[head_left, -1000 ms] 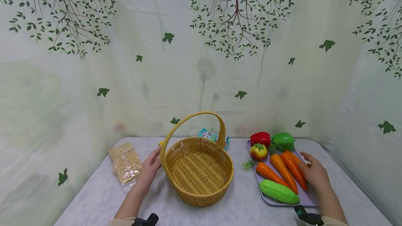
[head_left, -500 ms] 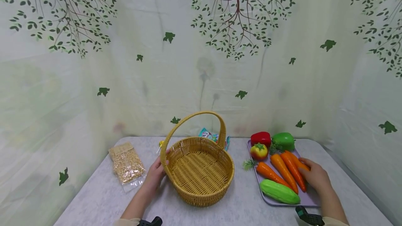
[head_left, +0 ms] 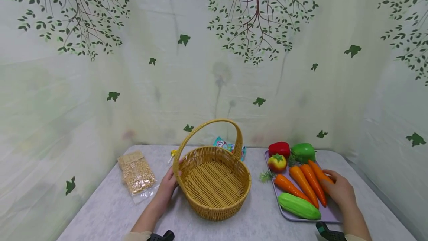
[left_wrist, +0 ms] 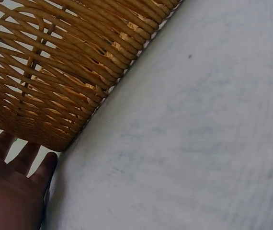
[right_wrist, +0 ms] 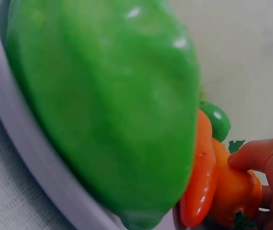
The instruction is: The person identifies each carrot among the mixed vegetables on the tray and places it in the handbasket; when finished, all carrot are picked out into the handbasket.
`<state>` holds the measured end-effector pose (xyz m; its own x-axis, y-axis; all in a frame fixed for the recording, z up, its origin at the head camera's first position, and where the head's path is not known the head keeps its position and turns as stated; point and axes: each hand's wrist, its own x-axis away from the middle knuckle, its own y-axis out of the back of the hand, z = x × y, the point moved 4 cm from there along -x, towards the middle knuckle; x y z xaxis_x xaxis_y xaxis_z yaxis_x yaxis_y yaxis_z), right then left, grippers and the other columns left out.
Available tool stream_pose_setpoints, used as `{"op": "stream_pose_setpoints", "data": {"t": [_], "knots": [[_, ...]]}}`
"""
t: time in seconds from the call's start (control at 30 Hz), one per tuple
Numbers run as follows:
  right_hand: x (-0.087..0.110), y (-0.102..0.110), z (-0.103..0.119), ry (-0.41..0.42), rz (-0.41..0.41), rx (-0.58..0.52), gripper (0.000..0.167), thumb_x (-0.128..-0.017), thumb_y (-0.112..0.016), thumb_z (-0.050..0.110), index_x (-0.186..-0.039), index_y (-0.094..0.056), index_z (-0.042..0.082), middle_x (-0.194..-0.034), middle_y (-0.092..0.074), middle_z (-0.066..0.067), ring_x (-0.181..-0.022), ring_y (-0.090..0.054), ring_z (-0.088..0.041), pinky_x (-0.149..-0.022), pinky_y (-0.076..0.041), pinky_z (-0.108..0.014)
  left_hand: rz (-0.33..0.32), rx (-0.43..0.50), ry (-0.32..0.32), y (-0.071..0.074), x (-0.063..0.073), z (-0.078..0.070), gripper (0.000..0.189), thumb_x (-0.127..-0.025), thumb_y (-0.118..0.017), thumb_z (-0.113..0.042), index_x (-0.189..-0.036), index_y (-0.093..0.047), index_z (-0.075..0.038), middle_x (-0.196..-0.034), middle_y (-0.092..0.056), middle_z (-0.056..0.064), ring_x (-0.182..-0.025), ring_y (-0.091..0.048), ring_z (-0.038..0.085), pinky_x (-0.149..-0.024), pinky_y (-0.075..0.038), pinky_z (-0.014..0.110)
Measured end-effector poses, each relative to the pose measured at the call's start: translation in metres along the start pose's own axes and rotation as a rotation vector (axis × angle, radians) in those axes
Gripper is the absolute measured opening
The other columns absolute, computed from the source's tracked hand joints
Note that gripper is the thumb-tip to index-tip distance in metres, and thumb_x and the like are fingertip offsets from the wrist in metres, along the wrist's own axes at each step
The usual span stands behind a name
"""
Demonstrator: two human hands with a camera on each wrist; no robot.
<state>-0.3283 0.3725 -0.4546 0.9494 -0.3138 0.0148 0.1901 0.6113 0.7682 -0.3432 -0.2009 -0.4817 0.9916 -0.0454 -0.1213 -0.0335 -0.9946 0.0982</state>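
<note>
Right hand (head_left: 341, 189)'s got thumb and fingers curled round the end carrot (head_left: 318, 171), farthest right of the basket (head_left: 215, 212). Left hand (head_left: 166, 188) touches the basket's left side, can't tell if it's gripping. I'd lift straight up, clear of the neighbouring carrot (head_left: 313, 184).

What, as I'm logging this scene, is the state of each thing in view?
Basket: empty, handle up
Left hand: touching the basket
Right hand: gripping one carrot
Tray: loaded
Other carrots: uncut, on tray
Cucumber: uncut, lying down
Red pepper: uncut
Green pepper: uncut
Fruit: uncut, green top up
Grain bag: filled, lying flat
Blue packet: partly hidden, seal unclear
Yellow item: too small to tell
</note>
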Motion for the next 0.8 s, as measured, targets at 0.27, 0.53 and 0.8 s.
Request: {"op": "stream_pose_setpoints", "data": {"t": [0.27,0.53,0.8], "knots": [[0.0,-0.001,0.0,-0.005,-0.004,-0.061,0.054,-0.102,-0.046,0.023,-0.149,-0.035,-0.002,-0.147,-0.038,-0.037,-0.126,-0.042,-0.052,-0.105,-0.038,-0.066,-0.006,-0.005,0.001,0.0,0.0,0.001,0.048,-0.106,-0.043,-0.031,-0.153,-0.039,-0.024,-0.16,-0.039,0.009,-0.148,-0.033,0.03,-0.117,-0.029,0.053],[0.001,0.001,0.004,0.013,0.003,-0.109,0.055,-0.104,-0.044,0.024,-0.152,-0.032,0.001,-0.15,-0.035,-0.036,-0.13,-0.039,-0.052,-0.106,-0.039,-0.065,-0.005,0.002,-0.001,0.0,-0.003,0.004,0.046,-0.106,-0.043,-0.029,-0.151,-0.04,-0.023,-0.161,-0.037,0.008,-0.148,-0.033,0.03,-0.116,-0.03,0.051],[0.004,0.002,0.01,0.078,-0.003,-0.134,0.051,-0.106,-0.044,0.026,-0.152,-0.037,0.006,-0.151,-0.037,-0.034,-0.128,-0.042,-0.051,-0.098,-0.049,-0.058,0.005,0.003,0.008,0.0,-0.004,0.004,0.047,-0.105,-0.044,-0.035,-0.152,-0.04,-0.028,-0.162,-0.035,0.004,-0.151,-0.028,0.029,-0.12,-0.024,0.056]]}}
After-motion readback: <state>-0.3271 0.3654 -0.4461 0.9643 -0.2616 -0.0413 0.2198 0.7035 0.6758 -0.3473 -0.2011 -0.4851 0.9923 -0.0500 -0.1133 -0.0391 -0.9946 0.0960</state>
